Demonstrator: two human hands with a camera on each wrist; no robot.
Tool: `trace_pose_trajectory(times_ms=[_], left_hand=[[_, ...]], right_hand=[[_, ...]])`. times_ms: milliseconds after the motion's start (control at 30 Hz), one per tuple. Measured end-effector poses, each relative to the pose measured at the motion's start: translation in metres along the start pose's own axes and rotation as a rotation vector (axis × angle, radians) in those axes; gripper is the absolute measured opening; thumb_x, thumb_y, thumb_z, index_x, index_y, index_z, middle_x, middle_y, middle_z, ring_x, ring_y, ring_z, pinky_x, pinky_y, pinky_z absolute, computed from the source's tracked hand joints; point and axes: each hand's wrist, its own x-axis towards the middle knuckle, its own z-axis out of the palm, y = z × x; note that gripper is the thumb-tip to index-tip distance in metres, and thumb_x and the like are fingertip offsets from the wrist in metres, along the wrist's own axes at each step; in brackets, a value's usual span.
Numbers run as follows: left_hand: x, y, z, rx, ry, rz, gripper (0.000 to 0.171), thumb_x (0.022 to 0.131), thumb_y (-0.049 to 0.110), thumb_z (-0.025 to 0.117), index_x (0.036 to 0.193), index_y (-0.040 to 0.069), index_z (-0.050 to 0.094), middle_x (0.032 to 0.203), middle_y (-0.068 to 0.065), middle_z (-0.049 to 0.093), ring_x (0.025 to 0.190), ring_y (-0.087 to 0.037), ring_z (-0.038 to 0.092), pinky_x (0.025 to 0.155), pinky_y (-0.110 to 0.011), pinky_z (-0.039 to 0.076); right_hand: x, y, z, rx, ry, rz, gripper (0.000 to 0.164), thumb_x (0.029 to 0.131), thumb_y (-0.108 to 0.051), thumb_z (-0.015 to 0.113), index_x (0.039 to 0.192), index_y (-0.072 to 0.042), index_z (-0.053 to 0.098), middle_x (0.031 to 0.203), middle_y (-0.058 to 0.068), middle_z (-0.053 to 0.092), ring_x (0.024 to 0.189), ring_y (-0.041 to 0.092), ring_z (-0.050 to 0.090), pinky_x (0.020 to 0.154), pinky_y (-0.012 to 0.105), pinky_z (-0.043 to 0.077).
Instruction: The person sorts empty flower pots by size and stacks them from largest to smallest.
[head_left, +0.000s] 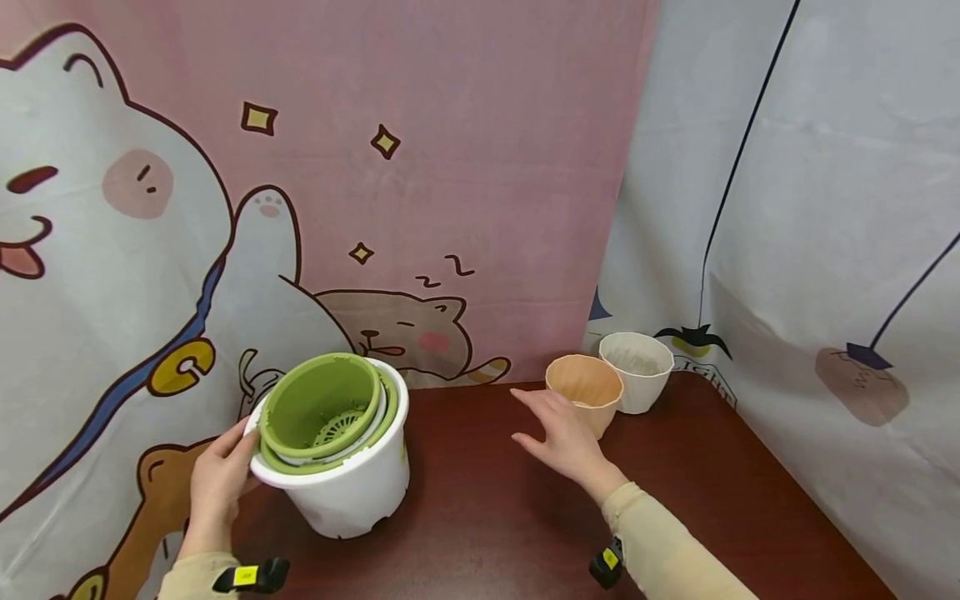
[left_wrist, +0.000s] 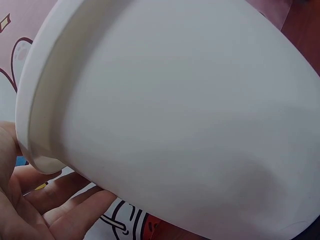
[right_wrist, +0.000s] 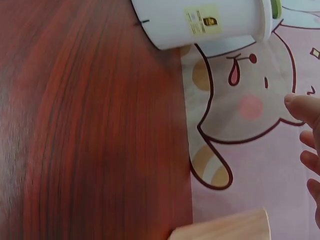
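In the head view a large white flowerpot holds a nested stack of green and white pots, with a green pot topmost and a slotted bottom showing inside. My left hand grips the white pot's rim on its left side. The left wrist view shows the fingers under that rim against the white wall. My right hand holds nothing, thumb and fingers apart, just in front of a peach faceted pot. Behind and right of that pot stands a cream-white faceted pot.
Everything stands on a dark red-brown wooden table. A pink cartoon curtain hangs along its back edge, and a pale curtain borders the right side.
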Motion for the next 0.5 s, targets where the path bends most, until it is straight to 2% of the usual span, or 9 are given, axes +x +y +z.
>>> trace_pose_trajectory(times_ms=[333,500], left_hand=[[0.0,0.0,0.0,0.01,0.0,0.008,0.065,0.1,0.047,0.049,0.153,0.011,0.037,0.152,-0.025,0.037,0.075,0.005,0.056,0.068,-0.028,0.06],[0.0,0.001,0.0,0.009,0.001,0.014,0.065,0.1,0.047,0.049,0.153,0.011,0.038,0.151,-0.025,0.038,0.075,0.004,0.056,0.068,-0.028,0.06]], right_hand=[[-0.008,0.025,-0.02,-0.098,0.046,0.038,0.066,0.076,-0.023,0.086,0.134,-0.01,0.06,0.122,0.006,0.066,0.111,0.028,0.058,0.096,0.047,0.048],[-0.013,0.038,-0.028,-0.114,0.071,0.06,0.059,0.073,-0.02,0.087,0.125,-0.005,0.064,0.116,0.009,0.067,0.107,0.03,0.058,0.094,0.047,0.048]])
